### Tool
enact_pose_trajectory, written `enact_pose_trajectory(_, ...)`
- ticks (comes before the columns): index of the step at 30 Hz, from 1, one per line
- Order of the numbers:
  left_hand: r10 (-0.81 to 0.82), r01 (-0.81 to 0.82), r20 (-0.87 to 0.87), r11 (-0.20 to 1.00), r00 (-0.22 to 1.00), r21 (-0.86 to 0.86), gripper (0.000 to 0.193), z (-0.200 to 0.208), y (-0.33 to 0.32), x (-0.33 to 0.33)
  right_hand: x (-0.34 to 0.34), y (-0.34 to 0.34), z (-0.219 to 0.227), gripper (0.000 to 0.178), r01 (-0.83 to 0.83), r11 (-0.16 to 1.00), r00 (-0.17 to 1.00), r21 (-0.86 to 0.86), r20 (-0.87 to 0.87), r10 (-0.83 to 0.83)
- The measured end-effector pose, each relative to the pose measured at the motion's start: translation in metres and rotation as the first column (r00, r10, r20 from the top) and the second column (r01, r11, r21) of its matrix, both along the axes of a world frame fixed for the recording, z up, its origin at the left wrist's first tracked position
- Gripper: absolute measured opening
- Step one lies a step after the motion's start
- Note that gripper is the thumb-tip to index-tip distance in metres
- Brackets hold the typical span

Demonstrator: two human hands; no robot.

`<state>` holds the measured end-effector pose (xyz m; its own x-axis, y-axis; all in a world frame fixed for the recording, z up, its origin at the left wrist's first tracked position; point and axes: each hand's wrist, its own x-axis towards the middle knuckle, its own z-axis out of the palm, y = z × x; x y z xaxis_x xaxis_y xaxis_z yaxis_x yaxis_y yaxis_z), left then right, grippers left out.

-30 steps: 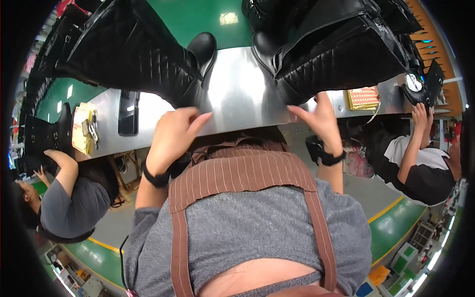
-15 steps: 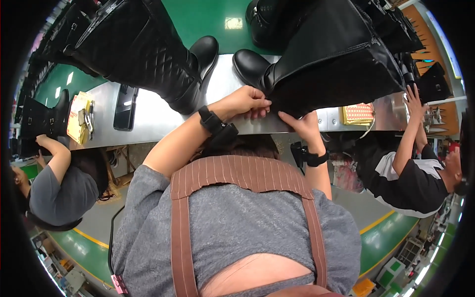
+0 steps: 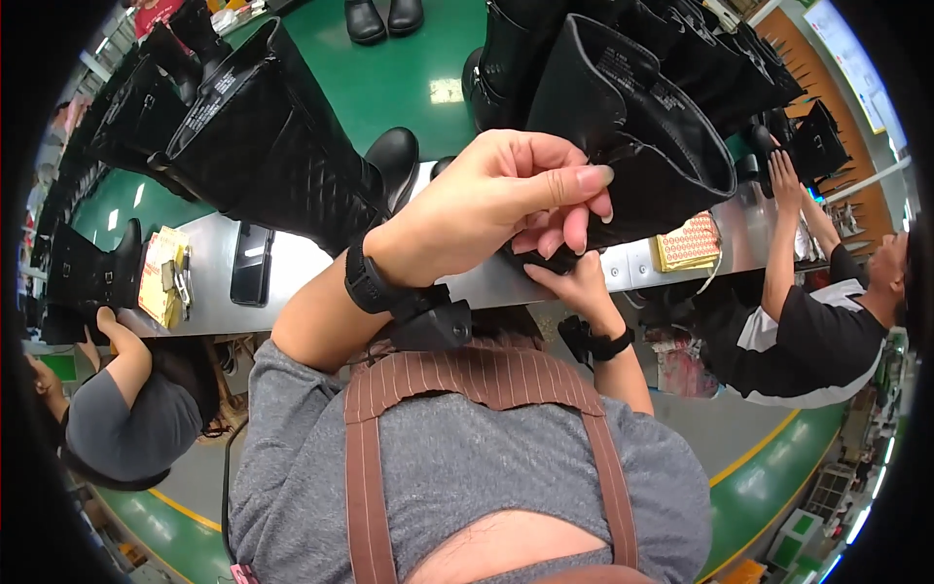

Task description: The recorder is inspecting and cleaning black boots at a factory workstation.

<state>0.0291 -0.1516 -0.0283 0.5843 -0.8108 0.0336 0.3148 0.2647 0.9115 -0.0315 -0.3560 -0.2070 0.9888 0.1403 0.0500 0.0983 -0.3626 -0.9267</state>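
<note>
A tall black boot (image 3: 584,92) leans to the right in front of me, its wide shaft top facing up and showing printed lining. My left hand (image 3: 516,190) is raised beside the shaft, thumb and forefinger pinched on the zip pull (image 3: 623,151) near the top edge; the other fingers are curled. The fingertips partly cover the pull. Low down by the metal table edge, my right hand (image 3: 582,290) grips the boot's lower part, thumb on the near side. The boot's foot is mostly hidden behind my left hand. A second black boot (image 3: 282,146), with a quilted shaft, stands to the left.
A black phone (image 3: 252,263) and yellow cards (image 3: 161,282) with pens lie left on the metal table edge (image 3: 204,313). Red-marked yellow sheets (image 3: 686,243) are at right. More black boots stand around the green surface (image 3: 370,83). Co-workers sit at left (image 3: 131,399) and right (image 3: 808,321).
My left hand has moved up from the boot's ankle to its shaft top. The zip, open along the shaft before, is now drawn closed. The boot has turned so its opening shows.
</note>
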Motion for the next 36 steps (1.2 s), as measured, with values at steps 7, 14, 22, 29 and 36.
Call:
enact_pose_trajectory(7, 0.099, -0.111, 0.201, 0.993, 0.975, 0.049, 0.027, 0.004, 0.008, -0.004, 0.003, 0.008, -0.002, 0.047, 0.046, 0.999, 0.998, -0.019, 0.054, -0.045)
enact_pose_trajectory(14, 0.469, -0.601, 0.860, 0.753, 0.203, -0.268, 0.034, 0.012, 0.006, 0.012, 0.006, 0.009, -0.005, 0.049, 0.000, 1.000, 0.981, -0.025, 0.194, 0.005)
enact_pose_trajectory(22, 0.578, -0.595, 0.773, 0.727, 0.262, -0.343, 0.049, -0.008, -0.008, 0.013, 0.002, 0.009, -0.002, 0.046, 0.046, 0.996, 0.999, -0.075, 0.022, -0.045)
enact_pose_trajectory(29, 0.572, -0.772, 0.800, 0.587, 0.180, -0.246, 0.031, -0.029, -0.016, -0.012, 0.004, 0.009, -0.010, 0.047, 0.021, 1.000, 0.994, -0.014, 0.107, -0.020)
enact_pose_trajectory(36, 0.519, -0.569, 0.396, 0.822, 0.757, 0.010, 0.017, -0.013, -0.011, -0.015, 0.004, 0.010, -0.007, 0.046, 0.055, 0.998, 0.994, 0.013, 0.095, -0.056)
